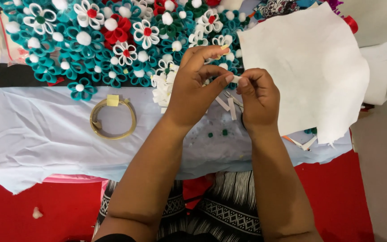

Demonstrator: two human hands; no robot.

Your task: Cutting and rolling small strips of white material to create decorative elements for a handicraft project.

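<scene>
surface: pale blue cloth (pixel 45 134) on red floor (pixel 5 215) | both hands, left hand (pixel 193 87) and right hand (pixel 258 101), pinch a small white strip (pixel 237 79) above the cloth | paper flowers (pixel 113 36) beyond the cloth

At the centre of the frame the left hand (pixel 192 87) and the right hand (pixel 257 96) meet, fingertips pinching a small white strip (pixel 237 79) between them. Across the upper left spreads a mass of felt flowers (pixel 108 40) (teal, red and white, with white pompom centres). Below them lies a pale blue cloth (pixel 45 139) bearing a roll of tan tape (pixel 113 118). A large white sheet (pixel 310 67) fills the upper right, and red fabric (pixel 341 192) shows along the bottom.
</scene>
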